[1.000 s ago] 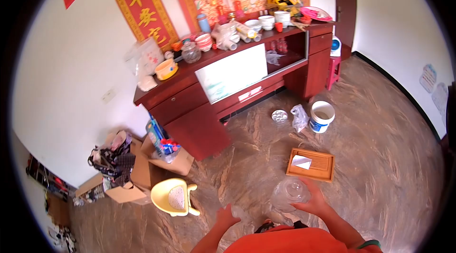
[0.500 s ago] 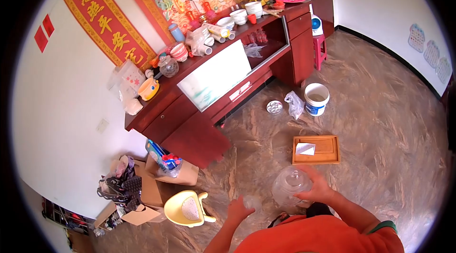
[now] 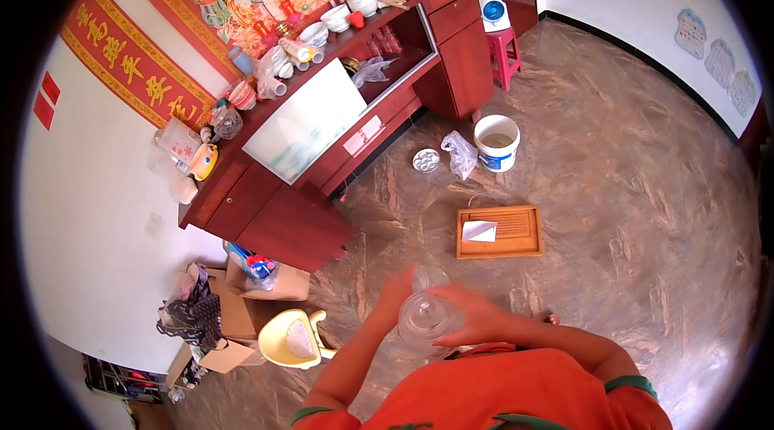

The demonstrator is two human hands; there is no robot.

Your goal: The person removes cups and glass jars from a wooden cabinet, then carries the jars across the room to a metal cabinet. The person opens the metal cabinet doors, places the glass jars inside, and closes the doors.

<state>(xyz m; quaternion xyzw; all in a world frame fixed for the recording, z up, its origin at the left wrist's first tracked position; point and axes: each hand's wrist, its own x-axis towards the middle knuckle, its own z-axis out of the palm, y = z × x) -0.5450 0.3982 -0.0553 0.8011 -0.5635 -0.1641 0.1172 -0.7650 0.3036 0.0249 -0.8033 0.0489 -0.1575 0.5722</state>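
Observation:
My right hand (image 3: 472,313) is wrapped round the side of a clear round glass jar (image 3: 423,319) with a knob on its top, close in front of my red shirt. Beside it, my left hand (image 3: 395,291) is closed at a second clear round glass piece (image 3: 431,275), just beyond the jar. The two pieces overlap in the view, and I cannot tell whether they touch. Part of my left fingers is hidden behind the glass.
On the floor ahead lie a wooden tea tray (image 3: 520,246) with folded paper, a white bucket (image 3: 497,160), a plastic bag (image 3: 459,154) and a round tin (image 3: 426,160). To the left are a yellow child's seat (image 3: 278,341) and cardboard boxes (image 3: 294,285). A red cabinet (image 3: 278,224) stands behind.
My hands have come together: the left moved up and toward the jar, and the jar in my right hand shifted left in view. The camera view has turned slightly, moving the room left and up.

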